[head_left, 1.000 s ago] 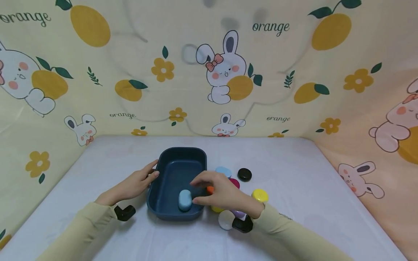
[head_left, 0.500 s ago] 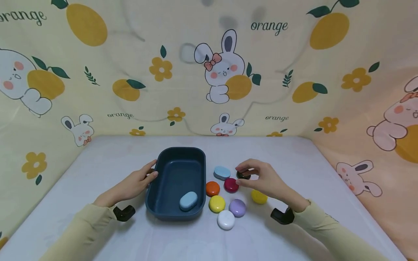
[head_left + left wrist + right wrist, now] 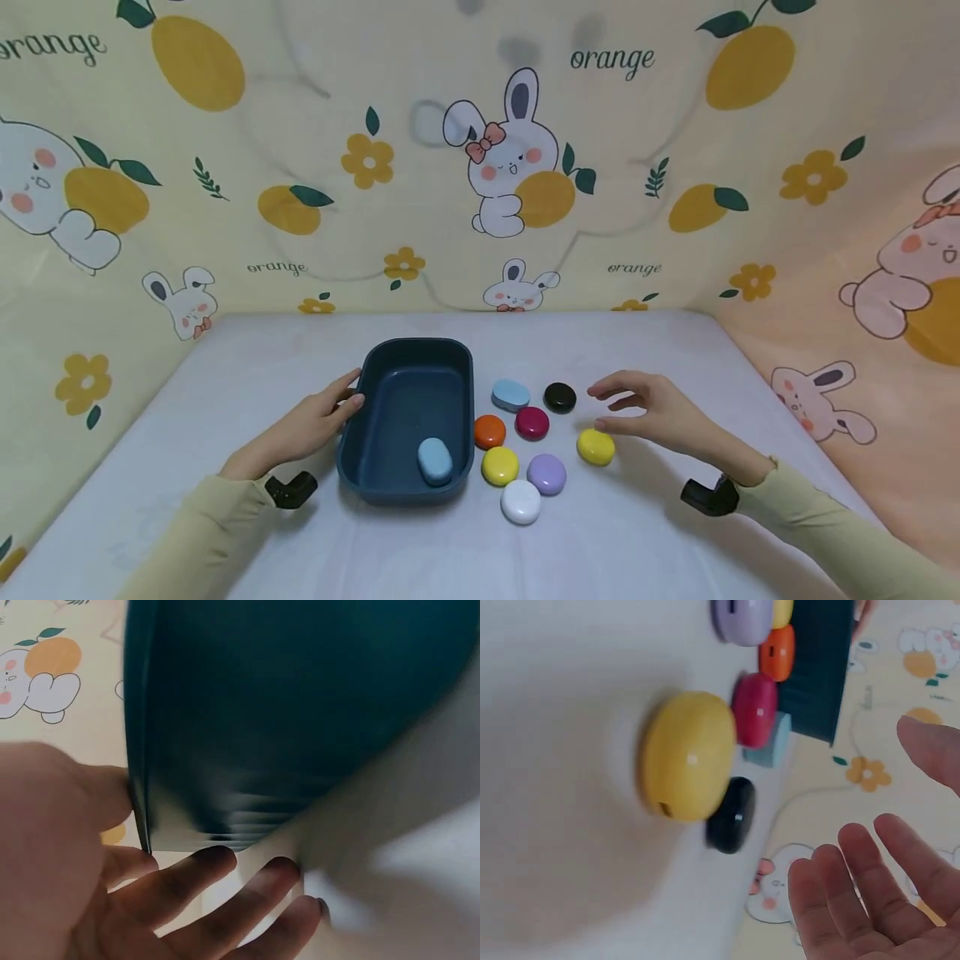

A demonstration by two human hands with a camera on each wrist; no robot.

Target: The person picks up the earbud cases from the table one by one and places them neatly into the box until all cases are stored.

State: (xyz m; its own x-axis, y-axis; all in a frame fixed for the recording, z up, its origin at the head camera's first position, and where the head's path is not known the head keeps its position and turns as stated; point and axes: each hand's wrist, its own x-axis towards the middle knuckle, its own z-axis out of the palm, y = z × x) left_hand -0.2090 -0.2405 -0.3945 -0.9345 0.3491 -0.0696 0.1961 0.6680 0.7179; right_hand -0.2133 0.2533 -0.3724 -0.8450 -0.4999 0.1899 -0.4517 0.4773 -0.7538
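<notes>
My left hand [image 3: 313,423] rests against the left side of a dark blue rectangular bin [image 3: 405,496], its fingertips [image 3: 274,879] along the outer wall in the left wrist view. A light blue oblong bead [image 3: 435,461] lies inside the bin near its front. Right of the loose beads, my right hand [image 3: 654,410] hovers with spread fingers and holds nothing. Nearest to it is a yellow bead [image 3: 596,447], just under the thumb in the head view; the right wrist view shows a small hole in that bead [image 3: 690,756]. A black bead [image 3: 559,397] sits just left of the fingertips.
Between the bin and the right hand lie more beads: light blue [image 3: 511,395], crimson [image 3: 532,423], orange [image 3: 490,432], another yellow [image 3: 499,466], purple [image 3: 547,474] and white [image 3: 521,502]. A patterned cloth [image 3: 360,225] hangs behind the white table [image 3: 360,558].
My right hand has moved right, from over the bin past the black bead to above the yellow one. The light blue bead in the bin has turned slightly. My left hand stays put.
</notes>
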